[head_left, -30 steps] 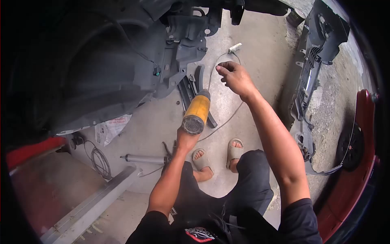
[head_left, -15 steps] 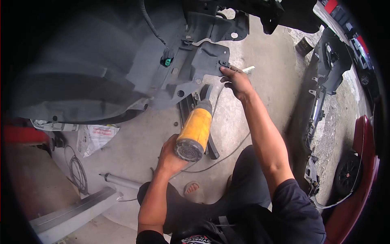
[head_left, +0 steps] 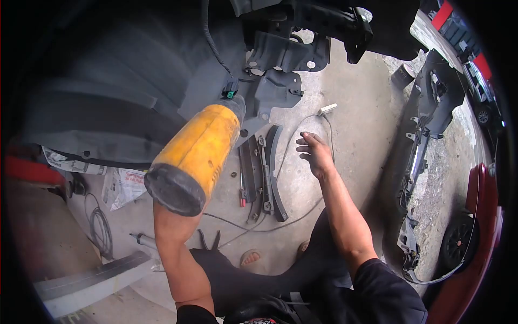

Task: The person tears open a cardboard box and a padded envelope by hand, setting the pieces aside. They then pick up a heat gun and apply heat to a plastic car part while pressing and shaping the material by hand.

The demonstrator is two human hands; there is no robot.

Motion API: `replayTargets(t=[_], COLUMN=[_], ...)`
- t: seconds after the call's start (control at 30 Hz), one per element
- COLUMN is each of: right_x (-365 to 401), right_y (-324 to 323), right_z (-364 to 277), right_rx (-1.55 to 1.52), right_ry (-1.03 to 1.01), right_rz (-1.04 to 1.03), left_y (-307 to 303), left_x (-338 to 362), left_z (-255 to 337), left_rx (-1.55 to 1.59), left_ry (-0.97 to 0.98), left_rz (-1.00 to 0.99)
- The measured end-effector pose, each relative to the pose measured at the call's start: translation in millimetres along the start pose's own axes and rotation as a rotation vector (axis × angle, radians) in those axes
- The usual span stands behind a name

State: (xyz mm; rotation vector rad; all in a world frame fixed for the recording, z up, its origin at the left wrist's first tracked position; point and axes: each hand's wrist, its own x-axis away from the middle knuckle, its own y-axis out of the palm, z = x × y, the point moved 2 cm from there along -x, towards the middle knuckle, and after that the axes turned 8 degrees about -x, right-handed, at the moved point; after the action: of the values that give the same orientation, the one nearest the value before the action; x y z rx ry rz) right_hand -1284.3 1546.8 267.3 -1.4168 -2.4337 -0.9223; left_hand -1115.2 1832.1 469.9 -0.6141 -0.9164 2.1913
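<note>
My left hand (head_left: pixel 171 220) is mostly hidden behind a yellow power tool (head_left: pixel 197 146) with a black nose and black end cap, which it holds from below. The tool's nose is up against or in front of the dark plastic wheel-arch liner (head_left: pixel 124 113), just below a green-and-black connector (head_left: pixel 231 92); contact cannot be made out. My right hand (head_left: pixel 318 156) hangs over the floor with dirty, loosely bent fingers and nothing in them. Above it, apart from it, is the liner's front flap (head_left: pixel 278 89).
Dark trim strips (head_left: pixel 276 173) and a red-handled screwdriver (head_left: pixel 243 197) lie on the floor, crossed by a cable. Pliers (head_left: pixel 209 240) lie by my knee. A removed bumper (head_left: pixel 418 146) stands along the right, beside a red car part (head_left: pixel 480 227). A metal beam (head_left: pixel 97 281) is at lower left.
My right hand has let go of the liner's front flap and dropped back. My left hand has raised the yellow tool up and left, closer to the camera and the liner.
</note>
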Motion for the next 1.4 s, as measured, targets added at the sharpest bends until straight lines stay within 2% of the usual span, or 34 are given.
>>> replayTargets(t=[0.03, 0.2, 0.3, 0.37, 0.53, 0.7, 0.77, 0.8, 0.83, 0.9, 0.97, 1.03, 1.1, 1.17, 1.2, 1.27, 1.33, 1.4], right_x=[4.8, 6.8, 3.5, 4.8, 2.9, -1.4, -4.3, -8.5, 2.1, -1.9, -3.5, -21.1, -37.7, -71.9, -83.2, -98.0, -104.2, -101.3], right_y=[3.2, 5.8, 19.9, 25.3, 14.6, 5.6, 1.3, -4.5, 5.7, 18.5, 59.3, 104.4, 154.0, 182.7, 189.5, 205.1, 219.1, 227.4], right_z=[4.3, 34.1, 32.4, 24.4, 20.3, 16.1, 13.5, 11.6, -5.5, -30.3, -76.8, -118.7, -148.9, -154.8, -156.0, -149.0, -144.2, -141.1], right_rx=[-0.007, 0.027, -0.004, 0.092, 0.120, 0.167, 0.366, 0.563, 0.563, 0.583, 0.739, 1.044, 1.338, 1.682, 1.685, 1.971, 2.054, 2.160], right_ry=[0.012, 0.124, 0.046, -0.044, -0.040, -0.059, -0.248, -0.563, -0.627, -0.790, -0.950, -1.220, -1.226, -1.221, -1.220, -1.093, -1.028, -0.939], right_rz=[-0.010, 0.054, 0.007, -0.024, 0.003, 0.041, 0.172, 0.259, 0.283, 0.218, 0.089, -0.010, -0.078, -0.236, -0.236, -0.327, -0.268, -0.209], left_y=[1.5, 23.4, 28.1, 33.1, 39.8, 33.1, 25.1, 20.7, 15.2, 6.9, -1.4, -9.5, -16.9, -23.6, -26.0, -31.1, -36.2, -42.4], left_x=[-15.8, -41.1, -43.5, -44.3, -47.9, -50.5, -50.7, -48.9, -47.8, -44.7, -40.4, -37.2, -35.4, -33.2, -32.0, -28.1, -25.1, -21.1], left_z=[17.8, 15.1, 16.9, 17.1, 13.8, 7.3, 10.7, 11.3, 10.8, 7.1, 2.2, -2.6, -3.6, -0.3, -0.9, -8.0, -14.0, -17.7], left_rx=[0.213, 0.214, 0.174, 0.188, 0.180, 0.298, 0.271, 0.239, 0.245, 0.164, 0.178, 0.196, 0.098, 0.111, 0.121, 0.123, 0.126, -0.004], left_ry=[-0.127, -0.012, -0.010, -0.014, -0.048, -0.081, -0.095, -0.107, -0.107, -0.072, -0.081, -0.088, -0.002, -0.014, -0.026, 0.041, 0.108, 0.174], left_rz=[0.035, 0.130, 0.106, 0.102, 0.053, 0.084, 0.077, 0.059, 0.071, 0.060, 0.047, 0.051, 0.020, -0.016, -0.051, -0.054, -0.058, -0.071])
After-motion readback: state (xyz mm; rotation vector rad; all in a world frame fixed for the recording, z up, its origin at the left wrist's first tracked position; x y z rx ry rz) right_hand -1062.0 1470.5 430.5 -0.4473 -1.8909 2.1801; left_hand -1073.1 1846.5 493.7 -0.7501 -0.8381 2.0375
